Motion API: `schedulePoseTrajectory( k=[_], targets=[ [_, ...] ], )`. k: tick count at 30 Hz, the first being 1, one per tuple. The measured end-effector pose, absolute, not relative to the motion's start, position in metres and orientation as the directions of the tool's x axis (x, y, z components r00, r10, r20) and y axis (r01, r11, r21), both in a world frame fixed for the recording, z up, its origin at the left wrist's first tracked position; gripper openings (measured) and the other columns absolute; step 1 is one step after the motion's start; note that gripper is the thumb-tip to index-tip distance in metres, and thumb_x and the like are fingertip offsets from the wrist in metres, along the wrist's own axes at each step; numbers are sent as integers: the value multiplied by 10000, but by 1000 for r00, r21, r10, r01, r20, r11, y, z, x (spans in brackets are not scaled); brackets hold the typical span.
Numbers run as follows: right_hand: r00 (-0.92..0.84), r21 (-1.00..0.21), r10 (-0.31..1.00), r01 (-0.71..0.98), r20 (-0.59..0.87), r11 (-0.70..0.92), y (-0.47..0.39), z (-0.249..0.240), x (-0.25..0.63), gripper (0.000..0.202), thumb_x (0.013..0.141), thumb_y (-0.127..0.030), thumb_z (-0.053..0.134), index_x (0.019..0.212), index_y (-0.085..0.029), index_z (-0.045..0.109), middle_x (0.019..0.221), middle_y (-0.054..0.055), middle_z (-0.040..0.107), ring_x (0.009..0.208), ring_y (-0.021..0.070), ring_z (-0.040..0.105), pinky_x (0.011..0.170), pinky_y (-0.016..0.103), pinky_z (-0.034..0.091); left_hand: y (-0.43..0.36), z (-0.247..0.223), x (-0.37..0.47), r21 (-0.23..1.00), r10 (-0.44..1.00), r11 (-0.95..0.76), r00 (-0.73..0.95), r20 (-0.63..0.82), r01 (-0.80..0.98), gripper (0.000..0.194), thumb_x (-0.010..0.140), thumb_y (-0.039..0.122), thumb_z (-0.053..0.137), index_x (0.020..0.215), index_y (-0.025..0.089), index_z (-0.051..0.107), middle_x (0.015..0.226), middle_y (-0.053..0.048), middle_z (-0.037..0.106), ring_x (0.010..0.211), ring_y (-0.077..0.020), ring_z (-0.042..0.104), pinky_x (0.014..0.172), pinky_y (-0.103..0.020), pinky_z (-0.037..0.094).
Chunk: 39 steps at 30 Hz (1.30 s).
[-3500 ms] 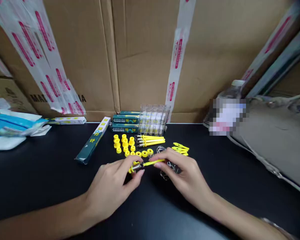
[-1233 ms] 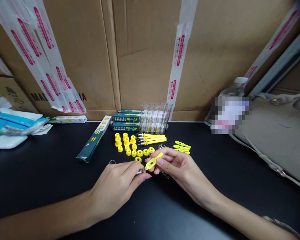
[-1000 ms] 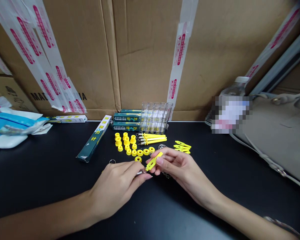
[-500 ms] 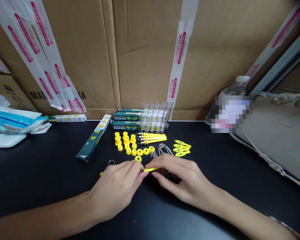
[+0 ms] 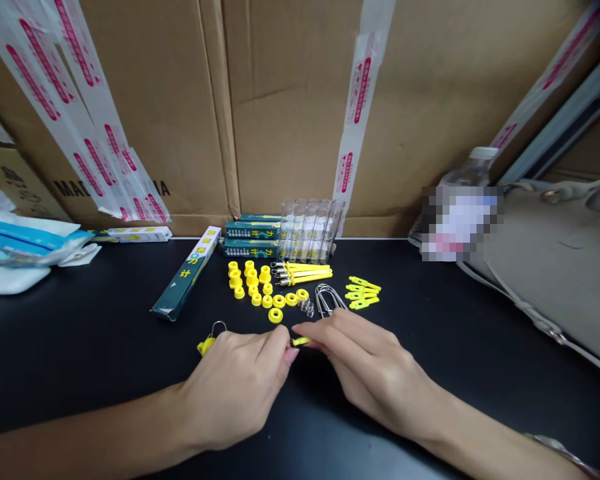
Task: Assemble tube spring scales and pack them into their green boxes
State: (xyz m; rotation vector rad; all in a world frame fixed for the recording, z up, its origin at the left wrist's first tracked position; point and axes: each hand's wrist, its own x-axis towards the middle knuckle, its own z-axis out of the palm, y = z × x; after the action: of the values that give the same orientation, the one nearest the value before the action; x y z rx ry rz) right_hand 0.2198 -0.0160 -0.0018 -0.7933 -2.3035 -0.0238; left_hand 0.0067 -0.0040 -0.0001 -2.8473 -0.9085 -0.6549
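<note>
My left hand (image 5: 245, 380) is closed in a pinch; a thin wire end shows at its fingertips, the rest is hidden. My right hand (image 5: 370, 367) pinches a small yellow piece (image 5: 301, 341), whose tip meets that wire. Beside my left hand lies a yellow part (image 5: 207, 345) with a wire loop (image 5: 219, 325). Beyond the hands sit several yellow rings and caps (image 5: 251, 277), small springs (image 5: 307, 307), bent metal wires (image 5: 329, 293), yellow rods with metal ends (image 5: 307, 273) and flat yellow pieces (image 5: 363, 293).
Clear tubes (image 5: 311, 230) and green boxes (image 5: 251, 231) stand at the back. A long box (image 5: 187, 273) lies left of centre. Plastic packets (image 5: 30, 247) are far left. A bottle (image 5: 463, 213) and a grey bag (image 5: 555, 267) stand at the right, before cardboard (image 5: 290, 100).
My right fingers have closed more around the yellow piece, hiding more of it. More of the yellow part beside my left hand shows. The whole view has shifted slightly.
</note>
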Motion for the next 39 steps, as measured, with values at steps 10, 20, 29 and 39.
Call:
schedulePoseTrajectory(
  k=[10,20,29,39],
  targets=[
    [-413,-437,695,560,588,703,-23,-1,206,251,900,-8,441,940,-169,629,749,45,651,649,167,581,606,273,466,-10,-2,11,14,531,-809,721,445,587,296,1023,150,261,811,192,462,574,11,571,442,-166,578,406,-312,355],
    [-303,-704,887,540,348,460,-25,13,199,256,899,-82,488,801,-188,699,635,-22,666,507,95,555,471,189,385,-9,-3,13,-6,512,-807,704,492,591,324,1034,150,225,790,206,431,557,26,548,414,-160,558,395,-309,342],
    [-385,-686,799,416,462,597,-10,5,209,193,941,-107,548,885,-158,727,811,29,743,728,132,671,697,210,494,-7,-1,12,51,555,-792,684,473,608,332,1058,214,214,813,205,438,575,33,561,447,-160,583,420,-300,350],
    [-300,-798,864,345,405,494,-3,-1,218,91,871,-235,727,961,-227,716,913,-11,759,799,127,698,741,207,517,-4,1,10,283,686,-726,631,362,627,326,1068,316,282,886,198,526,708,23,684,593,-159,695,506,-272,427]
  ],
)
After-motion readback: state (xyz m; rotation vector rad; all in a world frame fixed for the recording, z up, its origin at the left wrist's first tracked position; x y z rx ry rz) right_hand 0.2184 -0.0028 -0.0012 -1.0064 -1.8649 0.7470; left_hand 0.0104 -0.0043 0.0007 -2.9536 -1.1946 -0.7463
